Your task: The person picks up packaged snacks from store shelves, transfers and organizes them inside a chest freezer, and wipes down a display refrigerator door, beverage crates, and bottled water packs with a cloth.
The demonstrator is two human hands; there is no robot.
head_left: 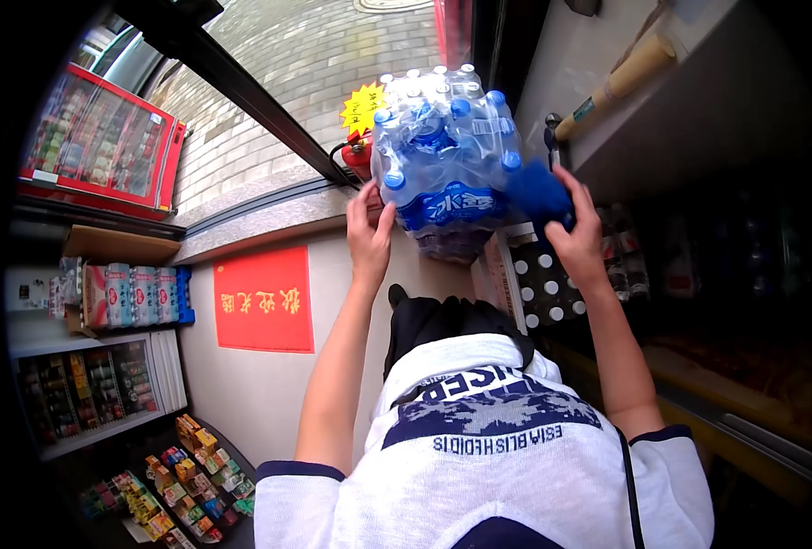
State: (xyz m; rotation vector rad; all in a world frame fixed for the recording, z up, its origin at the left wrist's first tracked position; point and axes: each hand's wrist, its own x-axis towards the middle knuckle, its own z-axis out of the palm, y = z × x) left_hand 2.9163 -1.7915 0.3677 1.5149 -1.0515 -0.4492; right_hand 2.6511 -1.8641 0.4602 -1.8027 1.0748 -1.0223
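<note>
A shrink-wrapped pack of bottled water (pixel 447 151) with blue caps and blue labels stands in front of me, on top of a stack of further packs. My left hand (pixel 369 229) is at the pack's near left corner, its thumb and fingers apart and nothing held; whether it touches the wrap I cannot tell. On the right side, my right hand (pixel 578 229) grips a blue cloth (pixel 541 195), which is partly blurred and lies close against the pack's right edge. A yellow star-shaped price sign (pixel 364 108) stands behind the pack's left side.
A red fire extinguisher (pixel 357 157) stands left of the pack. A red doormat (pixel 264 300) lies on the floor by the doorway. Bottles with white caps (pixel 541 284) stand at right, below a wooden pole (pixel 621 82). Shelves of small goods (pixel 182 485) are at lower left.
</note>
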